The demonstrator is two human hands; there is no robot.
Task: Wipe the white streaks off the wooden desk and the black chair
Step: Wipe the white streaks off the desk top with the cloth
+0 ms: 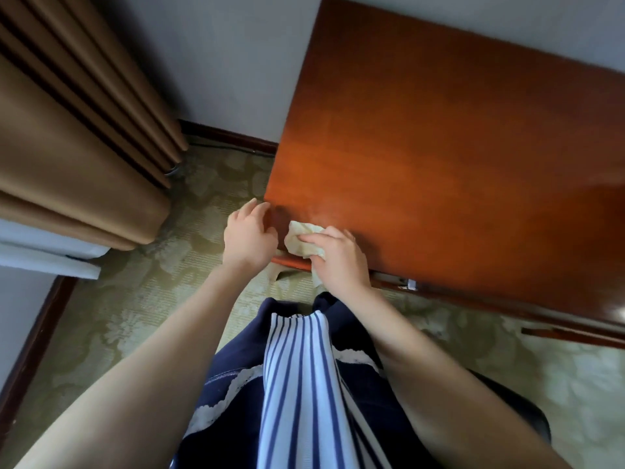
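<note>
The right hand [338, 258] grips a crumpled pale cloth [302, 239] on the glossy red-brown wooden desk [439, 147], at its near corner; the left hand [248, 238] rests there, fingers relaxed.

Desk [439, 147]: glossy reddish-brown wooden top, flat, with its back edge against the wall.
Haze [324, 211]: a faint pale patch on the desk top, just beyond the cloth; its outline is blurred.
Cloth [302, 240]: crumpled and cream-coloured. It lies on the desk's front edge near the left corner, with one end hanging below the edge, and is gripped by the right hand [338, 262].
Chair [531, 418]: black; only a rounded part shows at lower right behind the right forearm, well apart from the cloth.
</note>
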